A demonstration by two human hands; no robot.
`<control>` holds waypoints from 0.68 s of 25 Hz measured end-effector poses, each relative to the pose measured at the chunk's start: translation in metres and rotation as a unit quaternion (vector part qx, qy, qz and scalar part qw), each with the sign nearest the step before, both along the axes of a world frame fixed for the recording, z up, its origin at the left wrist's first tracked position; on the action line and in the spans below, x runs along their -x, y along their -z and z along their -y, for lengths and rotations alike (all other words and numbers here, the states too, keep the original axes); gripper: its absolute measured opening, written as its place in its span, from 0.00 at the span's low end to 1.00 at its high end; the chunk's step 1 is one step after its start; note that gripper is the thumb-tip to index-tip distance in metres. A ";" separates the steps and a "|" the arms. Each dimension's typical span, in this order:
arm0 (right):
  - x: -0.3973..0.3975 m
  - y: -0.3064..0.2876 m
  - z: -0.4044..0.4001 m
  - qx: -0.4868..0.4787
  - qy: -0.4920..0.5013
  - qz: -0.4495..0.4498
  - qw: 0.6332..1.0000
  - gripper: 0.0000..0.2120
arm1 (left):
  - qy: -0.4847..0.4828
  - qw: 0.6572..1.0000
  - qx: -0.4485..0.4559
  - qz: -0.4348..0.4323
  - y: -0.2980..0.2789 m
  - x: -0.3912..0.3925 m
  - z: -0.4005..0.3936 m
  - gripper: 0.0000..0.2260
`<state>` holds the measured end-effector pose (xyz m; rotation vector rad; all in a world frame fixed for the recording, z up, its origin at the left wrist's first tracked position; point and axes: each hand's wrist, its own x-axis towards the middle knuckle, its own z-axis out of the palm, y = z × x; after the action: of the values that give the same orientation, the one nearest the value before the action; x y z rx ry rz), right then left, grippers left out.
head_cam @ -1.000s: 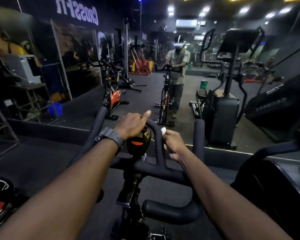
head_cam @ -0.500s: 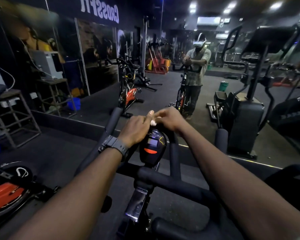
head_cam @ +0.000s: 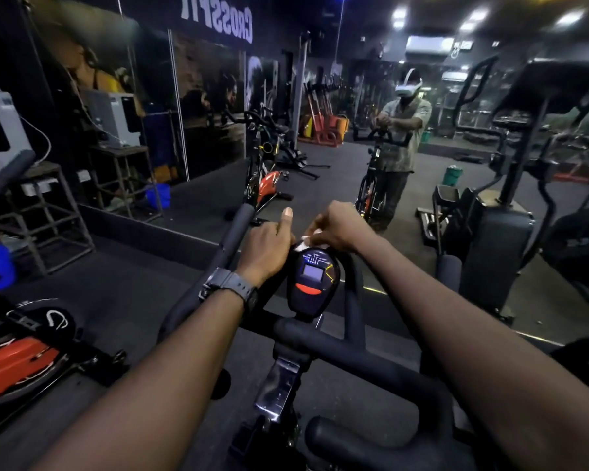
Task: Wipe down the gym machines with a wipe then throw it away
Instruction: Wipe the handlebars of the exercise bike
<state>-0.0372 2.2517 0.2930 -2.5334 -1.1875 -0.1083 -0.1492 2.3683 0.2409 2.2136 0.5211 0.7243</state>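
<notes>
Wipe (head_cam: 307,242) pinched under right hand (head_cam: 339,227) atop bike console (head_cam: 313,282). Left hand (head_cam: 267,248) curled alongside, thumb raised; grasp unclear. Handlebar (head_cam: 347,351) below.

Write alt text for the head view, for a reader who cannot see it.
A right hand presses a white wipe onto the top of an exercise bike's console, while the left hand grips beside it. A wall mirror ahead reflects the gym.

Two hands, one white wipe (head_cam: 303,245), one bike console (head_cam: 313,280), one wristwatch (head_cam: 230,287), two blue buckets.
</notes>
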 end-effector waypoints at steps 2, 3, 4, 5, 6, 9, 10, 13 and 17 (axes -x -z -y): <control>-0.008 -0.007 -0.002 0.006 0.053 0.011 0.999 0.08 | -0.005 0.998 0.059 0.012 0.006 0.007 -0.007 0.34; -0.003 -0.005 -0.011 0.027 0.056 0.032 0.998 0.09 | -0.010 0.996 0.083 0.013 0.009 0.010 -0.009 0.35; 0.010 0.000 -0.026 0.055 0.031 0.056 0.996 0.10 | -0.019 0.994 0.103 0.015 0.011 0.015 -0.011 0.37; 0.029 0.007 -0.042 0.085 -0.003 0.077 0.993 0.10 | -0.025 0.992 0.123 0.015 0.013 0.020 -0.012 0.39; 0.048 0.013 -0.052 0.109 -0.030 0.093 0.989 0.11 | -0.025 0.990 0.141 0.009 0.015 0.025 -0.013 0.41; 0.056 0.005 -0.052 0.120 -0.014 0.142 0.982 0.13 | -0.029 0.986 0.166 0.017 0.026 0.045 -0.022 0.38; 0.054 0.002 -0.049 0.115 0.019 0.166 0.979 0.14 | -0.038 0.984 0.176 0.016 0.028 0.053 -0.023 0.35; 0.091 0.022 -0.054 0.139 -0.001 0.208 0.968 0.13 | -0.051 0.981 0.187 0.008 0.037 0.063 -0.025 0.32; 0.094 0.020 -0.050 0.178 -0.030 0.228 0.957 0.14 | -0.040 0.978 0.203 -0.009 0.053 0.074 -0.026 0.32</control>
<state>-0.1316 2.3019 0.2727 -2.8768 -1.5745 -0.5354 -0.2230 2.3947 0.1876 1.8285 0.7022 0.5796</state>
